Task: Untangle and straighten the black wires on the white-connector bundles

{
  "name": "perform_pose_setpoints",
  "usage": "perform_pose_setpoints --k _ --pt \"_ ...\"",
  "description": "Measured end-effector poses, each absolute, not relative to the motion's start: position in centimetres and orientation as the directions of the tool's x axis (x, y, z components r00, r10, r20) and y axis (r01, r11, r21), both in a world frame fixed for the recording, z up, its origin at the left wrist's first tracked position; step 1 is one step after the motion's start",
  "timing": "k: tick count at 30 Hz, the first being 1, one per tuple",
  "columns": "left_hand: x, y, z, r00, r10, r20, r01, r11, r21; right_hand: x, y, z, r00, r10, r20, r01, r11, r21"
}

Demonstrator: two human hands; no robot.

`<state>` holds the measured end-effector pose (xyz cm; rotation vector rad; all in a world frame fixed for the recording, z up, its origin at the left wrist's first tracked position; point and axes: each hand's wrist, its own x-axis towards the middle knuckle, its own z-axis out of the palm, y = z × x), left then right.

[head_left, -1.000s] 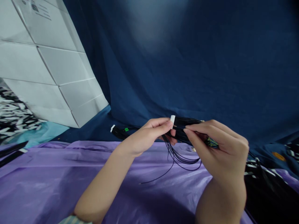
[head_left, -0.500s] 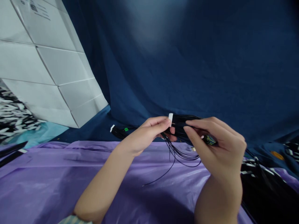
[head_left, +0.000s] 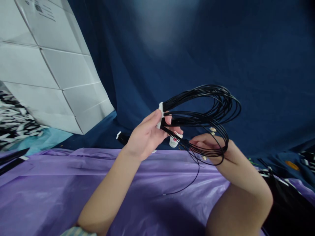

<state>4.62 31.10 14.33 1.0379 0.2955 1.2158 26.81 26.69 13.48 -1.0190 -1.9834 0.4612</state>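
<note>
My left hand (head_left: pixel 147 132) pinches a white connector (head_left: pixel 160 107) between thumb and fingers. From the connector a bundle of thin black wires (head_left: pixel 211 90) runs to the right and bends back in a wide loop. One loose wire hangs below, over the purple cover. Behind the lower part of the loop is my right hand (head_left: pixel 214 142), its fingers drawn together close to the wires. The wires partly cover those fingers, so what they grip does not show. A small white cup (head_left: pixel 173 141) with a red mark stands just behind the wires, between my hands.
Purple sheeting (head_left: pixel 98 190) covers the near surface, with dark blue cloth (head_left: pixel 172 65) behind. White boxes (head_left: pixel 78 72) are stacked at the left, beside a black-and-white heap (head_left: pixel 14 118). Another white-ended black bundle (head_left: pixel 120 137) lies behind my left hand. Black material (head_left: pixel 287 203) lies at the right.
The connector has moved left and up, and its wires now spread in an open loop. My right hand has left its place beside the connector and dropped behind the loop. The cup has come into view.
</note>
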Motion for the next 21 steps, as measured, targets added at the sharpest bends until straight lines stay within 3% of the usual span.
perform_pose_setpoints --k 4,13,17,21 --pt "4.7 31.0 14.6 0.349 0.896 0.275 -0.640 0.013 0.768 26.6 26.3 13.3 -0.444 0.768 0.462 0.445 0.636 -0.630" --pt "4.4 31.0 14.8 0.376 0.853 0.361 -0.721 0.025 0.693 27.1 26.0 13.6 -0.549 0.755 0.358 0.483 0.636 -0.602" --pt "4.3 31.2 14.6 0.381 0.836 0.396 -0.756 0.035 0.653 27.8 25.9 13.7 -0.483 0.791 0.375 0.534 0.606 -0.589" --pt "4.1 31.5 14.2 0.390 0.832 0.394 -0.731 0.019 0.683 28.2 25.2 14.1 -0.303 0.828 0.472 0.544 0.557 -0.627"
